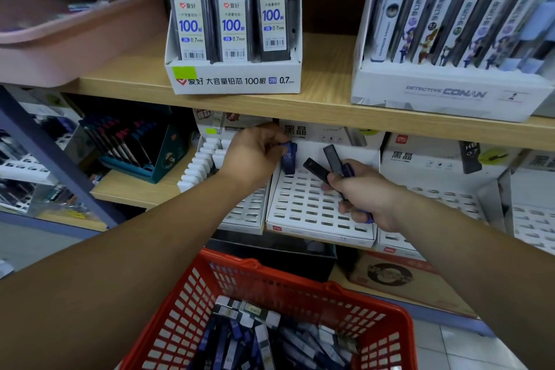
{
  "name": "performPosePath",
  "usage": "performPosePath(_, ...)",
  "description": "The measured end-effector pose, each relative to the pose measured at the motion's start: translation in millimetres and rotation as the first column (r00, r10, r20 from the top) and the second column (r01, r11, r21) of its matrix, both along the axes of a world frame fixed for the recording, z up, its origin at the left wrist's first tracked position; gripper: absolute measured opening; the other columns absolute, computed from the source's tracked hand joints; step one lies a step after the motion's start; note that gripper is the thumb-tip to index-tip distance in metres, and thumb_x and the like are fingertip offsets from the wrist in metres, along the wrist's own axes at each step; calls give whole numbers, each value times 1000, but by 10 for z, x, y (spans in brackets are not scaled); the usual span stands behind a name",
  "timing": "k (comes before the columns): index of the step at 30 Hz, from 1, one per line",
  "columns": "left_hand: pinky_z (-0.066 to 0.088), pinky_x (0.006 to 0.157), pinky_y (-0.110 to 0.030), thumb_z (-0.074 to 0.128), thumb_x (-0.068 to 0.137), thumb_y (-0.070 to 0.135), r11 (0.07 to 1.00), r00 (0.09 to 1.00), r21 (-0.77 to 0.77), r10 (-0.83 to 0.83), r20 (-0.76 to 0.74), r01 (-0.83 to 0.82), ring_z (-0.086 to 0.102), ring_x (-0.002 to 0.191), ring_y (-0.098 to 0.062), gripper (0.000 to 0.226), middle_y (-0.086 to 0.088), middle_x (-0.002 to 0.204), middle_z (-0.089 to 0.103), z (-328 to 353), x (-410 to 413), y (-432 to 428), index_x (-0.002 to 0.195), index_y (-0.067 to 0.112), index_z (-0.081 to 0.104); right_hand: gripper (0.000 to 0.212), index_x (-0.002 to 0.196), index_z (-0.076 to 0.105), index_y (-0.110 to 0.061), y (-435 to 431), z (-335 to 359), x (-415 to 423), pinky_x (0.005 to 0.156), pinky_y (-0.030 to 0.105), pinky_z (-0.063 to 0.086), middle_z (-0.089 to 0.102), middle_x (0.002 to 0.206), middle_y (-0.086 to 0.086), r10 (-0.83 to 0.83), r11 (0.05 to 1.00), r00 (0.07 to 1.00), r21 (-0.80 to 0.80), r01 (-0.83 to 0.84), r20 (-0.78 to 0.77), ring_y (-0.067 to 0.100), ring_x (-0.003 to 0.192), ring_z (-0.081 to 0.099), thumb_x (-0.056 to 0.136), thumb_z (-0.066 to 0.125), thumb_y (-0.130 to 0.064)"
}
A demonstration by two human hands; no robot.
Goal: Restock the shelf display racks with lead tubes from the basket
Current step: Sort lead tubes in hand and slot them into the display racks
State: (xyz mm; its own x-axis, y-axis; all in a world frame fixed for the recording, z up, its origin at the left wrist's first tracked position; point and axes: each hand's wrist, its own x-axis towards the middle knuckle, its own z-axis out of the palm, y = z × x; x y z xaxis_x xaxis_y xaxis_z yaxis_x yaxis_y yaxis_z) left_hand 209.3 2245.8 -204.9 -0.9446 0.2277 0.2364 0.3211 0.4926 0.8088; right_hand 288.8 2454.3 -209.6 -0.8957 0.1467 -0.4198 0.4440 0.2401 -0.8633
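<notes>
Sitting nearest, under both forearms: red basket [288, 275], with a loose heap of lead tubes [261, 339] inside, blue and black, white labels.

Beyond the basket, both hands are over the lower shelf. Left hand [252, 156] has its fingers curled, pinching one blue tube [289, 159] by its upper end. The tube stands upright at the back row of the white slotted rack [309, 204]; cannot tell whether its foot is seated in a slot. Right hand [366, 192], just right of the left and nearer the rack's front, clasps a small bundle. Two black tubes [315, 170] fan out past the fingers toward the left hand, and a blue end shows under the palm. Most slots under the hands are unfilled.

A second rack [249, 210] sits left of it, under the left wrist, touching side to side.

Above the hands: wooden shelf board [324, 99]. On it, over the left hand, a white carton [234, 78] of 100-count 2B 0.7 lead packs. To the right, a Detective Conan box [444, 93] of pens. Far left, a pink tub [60, 48].
</notes>
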Motion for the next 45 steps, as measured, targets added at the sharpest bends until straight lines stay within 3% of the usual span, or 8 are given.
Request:
performPosePath(3, 51, 82, -18, 70, 95, 11, 995, 999, -92, -41, -1, 40, 68, 84, -9, 14, 8, 91, 75, 32, -7, -28, 93, 25, 73, 15, 120, 59, -29, -34, -53, -8, 43, 26, 29, 67, 93, 16, 20, 999, 1000, 41, -19, -16, 26, 63, 54, 106, 54, -30)
performPosePath(9, 49, 75, -22, 70, 95, 10, 967, 991, -234, -118, -63, 100, 63, 78, -11, 9, 4, 90, 73, 61, 13, -100, 100, 15, 76, 21, 128, 56, -21, -13, 2, -18, 40, 22, 27, 76, 112, -3, -10, 1000, 999, -28, 11, 42, 15, 48, 48, 107, 52, -25)
performPosePath(15, 57, 85, -38, 66, 93, 10, 887, 945, -454, -218, -242, 88, 65, 100, -27, 21, -5, 109, 69, -36, 14, -54, 109, 16, 77, 23, 128, 60, -9, 39, 46, 37, 40, 25, 27, 71, 118, 22, 80, 984, 993, -165, -65, 83, 15, 52, 50, 105, 56, -9)
performPosePath(20, 58, 84, -40, 51, 86, 19, 920, 926, -390, -186, -329, 46, 63, 103, -25, 32, -1, 105, 65, 65, 143, 7, 104, 17, 77, 25, 121, 68, -7, 131, 159, 49, 41, 24, 23, 75, 113, 22, 118, 957, 992, -273, -100, 52, 15, 57, 50, 104, 51, -1)
performPosePath(26, 51, 69, -26, 67, 92, 33, 877, 943, -412, -315, -107, 246, 60, 74, -2, 15, 21, 78, 62, 181, 463, 83, 102, 27, 76, 25, 121, 67, -3, 158, 264, 36, 38, 23, 22, 71, 77, 10, 128, 941, 992, -315, -121, 3, 15, 54, 55, 102, 50, 1)
performPosePath(30, 59, 69, -37, 79, 89, 27, 947, 972, -233, -194, 131, 221, 69, 74, -14, 7, 4, 80, 74, 187, 506, -5, 92, 21, 76, 25, 117, 69, -7, 173, 292, -1, 38, 24, 25, 75, 89, 10, 112, 970, 994, -218, -108, 5, 16, 56, 56, 100, 53, 2)
performPosePath(36, 46, 51, -18, 75, 94, 16, 985, 961, 139, 62, 271, -103, 57, 58, -8, 11, -4, 78, 68, 343, 630, -176, 99, 8, 70, 32, 114, 64, -9, 181, 405, 69, 36, 22, 29, 79, 94, 17, 114, 990, 993, -79, -117, -40, 15, 51, 54, 87, 76, 3)
performPosePath(45, 57, 64, -34, 70, 98, 12, 953, 887, 300, -109, 448, -35, 76, 77, -23, 16, -17, 94, 77, 252, 861, 56, 108, 4, 60, 27, 118, 66, 4, 124, 567, 107, 37, 19, 24, 76, 101, 26, 242, 941, 970, -235, -242, -29, 12, 52, 45, 92, 63, 10)
